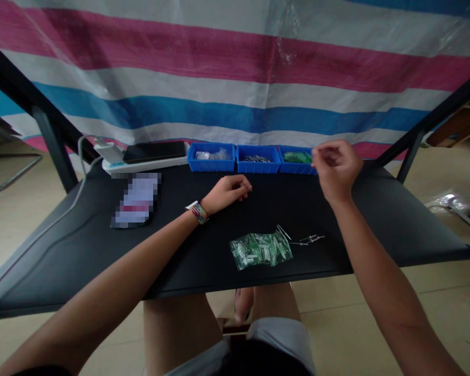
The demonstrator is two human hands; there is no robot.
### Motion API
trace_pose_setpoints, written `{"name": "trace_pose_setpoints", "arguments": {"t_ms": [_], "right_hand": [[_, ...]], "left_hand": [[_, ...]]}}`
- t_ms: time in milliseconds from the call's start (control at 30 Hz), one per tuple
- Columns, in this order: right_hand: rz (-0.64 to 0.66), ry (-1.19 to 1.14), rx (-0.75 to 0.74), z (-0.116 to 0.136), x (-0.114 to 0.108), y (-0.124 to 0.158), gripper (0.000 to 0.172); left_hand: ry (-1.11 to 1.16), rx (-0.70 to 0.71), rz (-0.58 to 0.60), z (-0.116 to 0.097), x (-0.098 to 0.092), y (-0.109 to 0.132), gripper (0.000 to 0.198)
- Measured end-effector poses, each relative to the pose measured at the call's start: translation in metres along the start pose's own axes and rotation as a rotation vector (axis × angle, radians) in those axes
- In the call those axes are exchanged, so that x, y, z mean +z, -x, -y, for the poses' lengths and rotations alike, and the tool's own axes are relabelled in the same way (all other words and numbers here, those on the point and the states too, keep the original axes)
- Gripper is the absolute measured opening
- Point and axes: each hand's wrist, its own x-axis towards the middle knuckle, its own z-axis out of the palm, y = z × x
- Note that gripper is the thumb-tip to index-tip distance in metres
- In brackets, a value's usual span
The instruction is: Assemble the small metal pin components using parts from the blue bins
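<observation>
My left hand [227, 191] rests on the black table [180, 245] with its fingers curled under; whatever is in them is hidden. My right hand [334, 166] is raised near the right-hand blue bin [296, 158], which holds green pieces, and its fingertips are pinched together on something too small to name. A heap of small green and clear packets [260, 249] lies near the table's front edge. A few thin metal pins [305, 239] lie just right of the heap.
Two more blue bins stand at the back: a middle bin [257, 158] with metal pins and a left bin [211, 157] with clear bags. A dark phone [155, 151] lies on a white power strip [113, 156] with a cable. A blurred card [137, 205] lies at the left.
</observation>
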Motion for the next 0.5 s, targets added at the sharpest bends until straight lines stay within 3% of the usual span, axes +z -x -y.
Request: {"name": "trace_pose_setpoints", "arguments": {"t_ms": [100,167,233,333,400,500], "right_hand": [[-0.283,0.121,-0.148,-0.002,-0.012,-0.016,0.021],[-0.3,0.198,-0.173,-0.005,-0.006,-0.016,0.023],[-0.133,0.291,-0.18,-0.007,0.009,-0.006,0.023],[0.308,0.373,-0.182,-0.009,0.031,0.014,0.02],[0.396,0.388,-0.166,-0.009,0.037,0.022,0.019],[0.371,0.371,-0.15,-0.008,0.026,0.024,0.019]], "left_hand": [[-0.063,0.015,-0.009,0.0,-0.001,0.001,0.025],[-0.111,0.019,-0.024,-0.002,-0.002,0.002,0.033],[-0.149,0.015,-0.031,-0.004,-0.002,0.003,0.038],[-0.165,0.001,-0.021,-0.006,-0.002,0.004,0.04],[-0.16,-0.001,-0.018,-0.006,-0.001,0.004,0.039],[-0.161,0.004,-0.008,-0.006,-0.001,0.005,0.04]]}}
